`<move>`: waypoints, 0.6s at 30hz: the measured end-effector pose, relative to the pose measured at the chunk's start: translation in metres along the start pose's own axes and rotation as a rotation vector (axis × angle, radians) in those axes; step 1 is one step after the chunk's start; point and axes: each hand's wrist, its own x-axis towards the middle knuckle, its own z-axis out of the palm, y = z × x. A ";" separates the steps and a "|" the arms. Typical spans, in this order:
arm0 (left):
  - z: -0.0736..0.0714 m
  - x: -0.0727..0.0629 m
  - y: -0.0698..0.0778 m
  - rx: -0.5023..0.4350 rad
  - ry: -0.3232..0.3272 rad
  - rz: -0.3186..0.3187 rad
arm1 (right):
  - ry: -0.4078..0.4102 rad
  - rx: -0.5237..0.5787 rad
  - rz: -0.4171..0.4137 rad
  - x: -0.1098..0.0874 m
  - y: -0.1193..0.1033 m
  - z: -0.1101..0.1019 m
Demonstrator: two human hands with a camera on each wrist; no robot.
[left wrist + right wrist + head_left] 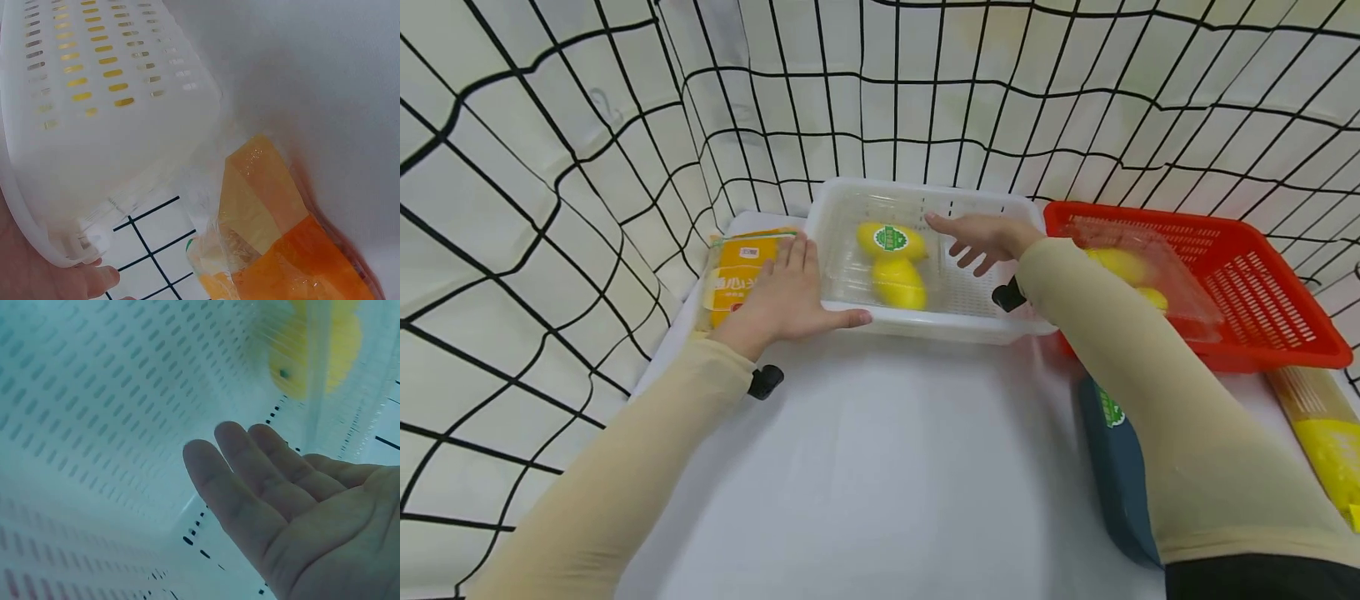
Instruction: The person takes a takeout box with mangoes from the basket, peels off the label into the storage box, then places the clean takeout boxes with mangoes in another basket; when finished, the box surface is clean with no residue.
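A white perforated basket [940, 323] stands at the back of the table. In its left part lies a clear plastic box [850, 279] with yellow lemons [898, 285] and a green label. My left hand [786, 296] rests at the basket's left rim, fingers straight and thumb stretched along the front edge; in the left wrist view the fingertips show beside the rim. Over the basket's right part is my right hand [988, 237], holding nothing, its fingers spread and slightly bent. The right wrist view shows its palm and fingers [250, 494] above the slotted floor.
An orange packet [737, 279] lies left of the white basket. At right, a red basket [1292, 342] holds another clear box with yellow fruit [1120, 265]. A dark blue item [1116, 479] and a yellow-and-clear packet [1326, 454] lie nearer. Black wire mesh [895, 82] surrounds the table.
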 end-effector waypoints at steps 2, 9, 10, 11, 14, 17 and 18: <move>0.002 0.000 0.002 0.005 0.008 0.002 | -0.018 0.014 0.030 0.006 0.002 0.000; 0.007 0.001 0.007 0.010 0.024 0.012 | -0.045 0.040 0.074 0.024 0.010 0.004; 0.007 0.001 0.006 0.019 0.025 0.009 | -0.048 0.047 0.069 0.026 0.010 0.006; 0.007 0.000 0.006 0.026 0.026 0.005 | -0.053 0.060 0.054 0.028 0.010 0.007; 0.005 0.000 0.003 0.037 0.028 -0.002 | -0.062 0.112 0.029 0.031 0.008 0.009; 0.003 0.000 0.001 0.030 0.027 0.001 | -0.072 0.184 0.021 0.030 0.006 0.009; 0.002 0.000 0.001 0.026 0.023 0.002 | -0.083 0.218 0.011 0.029 0.004 0.009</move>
